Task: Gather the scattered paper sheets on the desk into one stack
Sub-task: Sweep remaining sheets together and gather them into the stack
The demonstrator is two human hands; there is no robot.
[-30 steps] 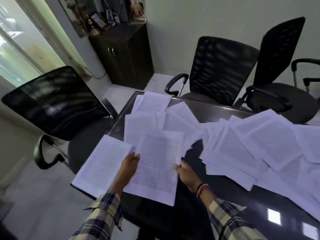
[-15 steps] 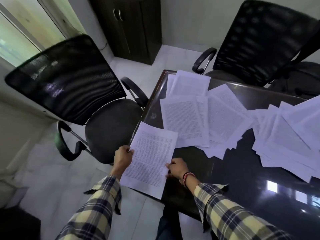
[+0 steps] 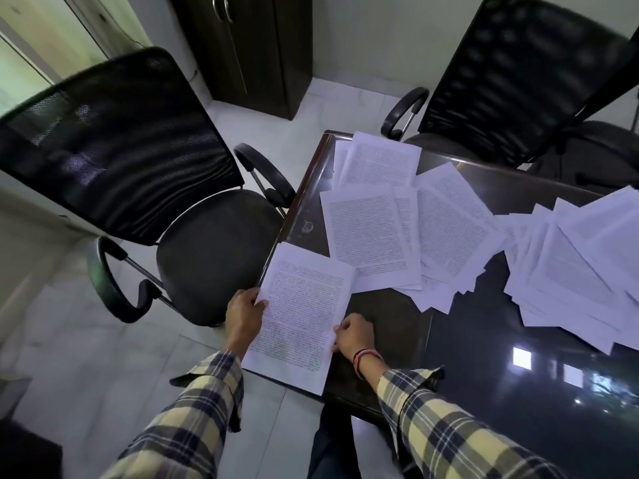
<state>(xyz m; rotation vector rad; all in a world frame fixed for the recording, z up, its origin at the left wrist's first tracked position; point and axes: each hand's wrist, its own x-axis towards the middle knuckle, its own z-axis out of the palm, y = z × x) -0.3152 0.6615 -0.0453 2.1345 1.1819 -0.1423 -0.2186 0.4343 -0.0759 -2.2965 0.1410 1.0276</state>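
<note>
held sheets: at the near left corner of the tabletop, overhanging its edge. left hand grasps the left edge; right hand pinches the right edge low down.
loose sheets: overlapped, further along the tabletop; a second spread lies to the right.
risks: the held sheets could sag or slide off the corner to the floor if a hand lets go; dragging them across the glossy top may fan the loose sheets or push them toward the chair.

Bare dark tabletop open between held sheet and scattered sheets; chair crowding left edge.
</note>
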